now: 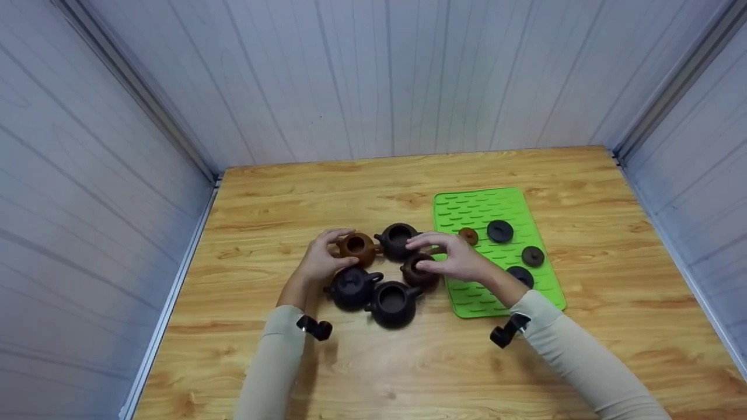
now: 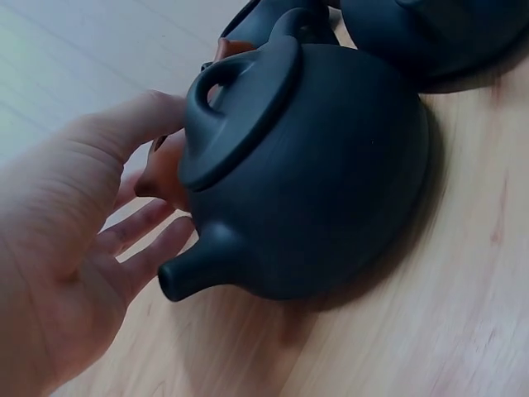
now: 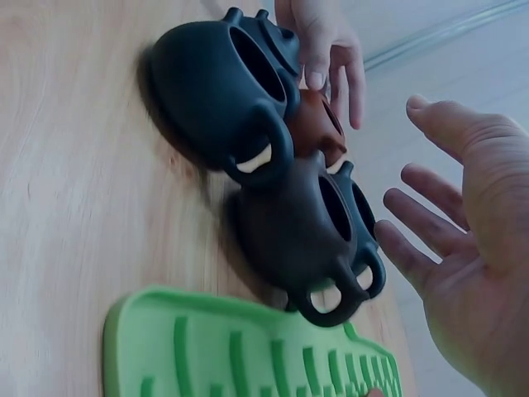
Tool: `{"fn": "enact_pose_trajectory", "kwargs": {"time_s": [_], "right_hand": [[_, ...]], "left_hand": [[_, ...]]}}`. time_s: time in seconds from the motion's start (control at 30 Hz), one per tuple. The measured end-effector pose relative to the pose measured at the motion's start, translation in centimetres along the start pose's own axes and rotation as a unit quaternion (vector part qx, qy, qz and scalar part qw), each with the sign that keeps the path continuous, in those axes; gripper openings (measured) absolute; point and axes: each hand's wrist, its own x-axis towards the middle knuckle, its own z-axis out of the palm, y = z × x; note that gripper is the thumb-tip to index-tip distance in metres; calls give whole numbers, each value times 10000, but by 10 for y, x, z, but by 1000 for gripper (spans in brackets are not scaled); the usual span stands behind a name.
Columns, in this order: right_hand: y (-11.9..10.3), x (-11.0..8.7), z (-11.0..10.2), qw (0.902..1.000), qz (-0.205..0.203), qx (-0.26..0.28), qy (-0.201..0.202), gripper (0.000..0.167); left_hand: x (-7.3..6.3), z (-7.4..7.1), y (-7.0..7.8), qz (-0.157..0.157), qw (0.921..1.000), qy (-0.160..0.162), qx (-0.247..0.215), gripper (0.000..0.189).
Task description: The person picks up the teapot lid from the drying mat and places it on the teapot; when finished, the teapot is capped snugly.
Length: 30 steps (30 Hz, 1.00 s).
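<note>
In the head view, my left hand (image 1: 320, 258) has its thumb and a finger around a small orange-brown teapot (image 1: 367, 255) without a lid; the wrist views partly hide this hold. My right hand (image 1: 456, 256) hovers with spread fingers above a dark brown lidless teapot (image 1: 429, 280), and the right wrist view shows a gap between them. A black teapot with its lid on (image 2: 322, 174) stands close to my left thumb. Two more black teapots are lidless, one at the front (image 1: 392, 315) and one at the back (image 1: 392, 251). All of them stand upright in a tight cluster.
A green ridged mat (image 1: 478, 300) lies right of the teapots. On it are an orange-brown lid (image 1: 468, 235), a black lid (image 1: 500, 231), a dark brown lid (image 1: 533, 256) and another black lid (image 1: 520, 276) partly behind my right forearm. Pale panel walls (image 1: 373, 87) surround the wooden table (image 1: 292, 198).
</note>
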Motion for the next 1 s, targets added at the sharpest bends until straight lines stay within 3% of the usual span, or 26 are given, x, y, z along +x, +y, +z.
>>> {"fn": "enact_pose_trajectory", "kwargs": {"time_s": [0.3,0.57,0.8,1.0], "right_hand": [[7,-9,-17,9995,200,-137,189,40],[13,-20,-31,9975,349,-269,556,39],[22,-32,-44,9949,401,-492,786,39],[30,-40,-54,9922,504,-577,981,36]], "left_hand": [[3,0,-2,-36,10000,49,-31,65],[7,4,-7,-321,9989,-14,-351,65],[7,6,-8,-422,9986,-24,-324,62],[7,9,-10,-506,9959,3,-749,63]]}}
